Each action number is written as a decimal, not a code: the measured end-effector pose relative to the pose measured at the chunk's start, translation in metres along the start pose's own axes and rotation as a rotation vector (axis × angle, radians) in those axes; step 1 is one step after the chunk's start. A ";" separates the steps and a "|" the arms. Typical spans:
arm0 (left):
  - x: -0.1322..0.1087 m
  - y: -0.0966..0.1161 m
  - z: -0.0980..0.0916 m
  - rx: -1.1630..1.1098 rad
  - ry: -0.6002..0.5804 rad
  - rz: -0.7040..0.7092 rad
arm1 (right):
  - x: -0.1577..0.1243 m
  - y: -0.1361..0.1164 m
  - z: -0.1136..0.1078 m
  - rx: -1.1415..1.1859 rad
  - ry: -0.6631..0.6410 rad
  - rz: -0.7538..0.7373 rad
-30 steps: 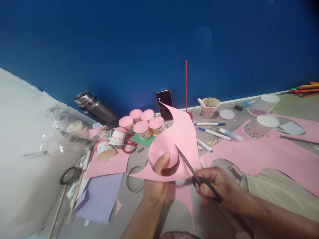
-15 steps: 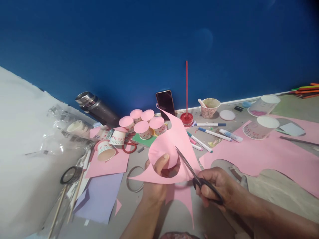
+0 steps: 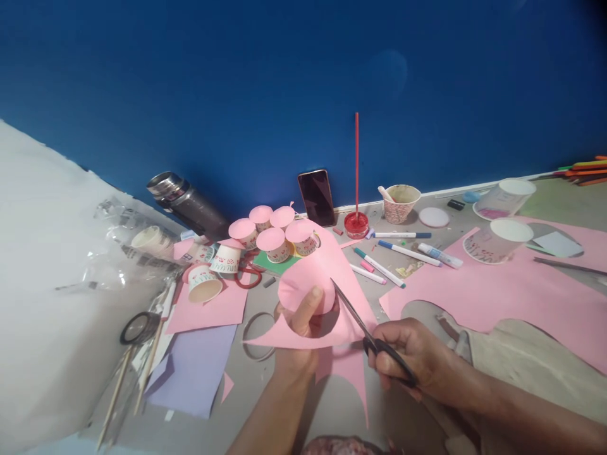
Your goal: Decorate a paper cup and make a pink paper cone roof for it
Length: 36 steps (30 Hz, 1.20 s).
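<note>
My left hand pinches a sheet of pink paper held above the grey table, thumb on top near a partly cut round shape. My right hand grips black-handled scissors, whose blades reach up and left into the pink paper beside my thumb. Another pink scrap hangs or lies just below the held sheet.
Several paper cups topped with pink discs stand behind the paper. A phone leans on the blue wall, beside a red paint lid with a stick, markers, a metal flask, big pink sheets and cups at right.
The held pink sheet has dropped and bent lower, so its upper point no longer covers the phone and the red lid. The scissors stay in the cut; my hands shifted slightly left.
</note>
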<state>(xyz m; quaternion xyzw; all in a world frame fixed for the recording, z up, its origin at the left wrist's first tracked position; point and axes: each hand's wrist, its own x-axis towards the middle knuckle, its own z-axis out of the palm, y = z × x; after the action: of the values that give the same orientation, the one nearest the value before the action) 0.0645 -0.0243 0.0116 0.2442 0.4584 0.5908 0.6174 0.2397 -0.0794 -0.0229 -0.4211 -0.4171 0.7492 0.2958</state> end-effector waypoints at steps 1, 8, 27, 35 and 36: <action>0.000 0.000 0.001 0.001 0.002 0.013 | 0.000 0.000 0.000 -0.007 -0.004 0.001; 0.001 0.001 0.005 0.012 -0.001 0.032 | 0.001 0.010 -0.005 0.054 -0.087 -0.032; -0.002 0.002 0.003 0.006 -0.032 -0.073 | 0.002 0.002 -0.001 -0.093 0.060 0.032; 0.009 0.042 -0.024 0.124 -0.138 0.050 | 0.003 0.000 0.005 -0.075 0.112 0.005; 0.012 0.050 -0.025 0.178 -0.175 0.040 | 0.003 0.000 0.005 -0.078 0.114 0.002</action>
<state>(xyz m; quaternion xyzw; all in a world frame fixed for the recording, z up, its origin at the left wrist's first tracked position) 0.0165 -0.0102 0.0386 0.3578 0.4484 0.5366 0.6189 0.2337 -0.0793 -0.0227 -0.4748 -0.4281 0.7073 0.3017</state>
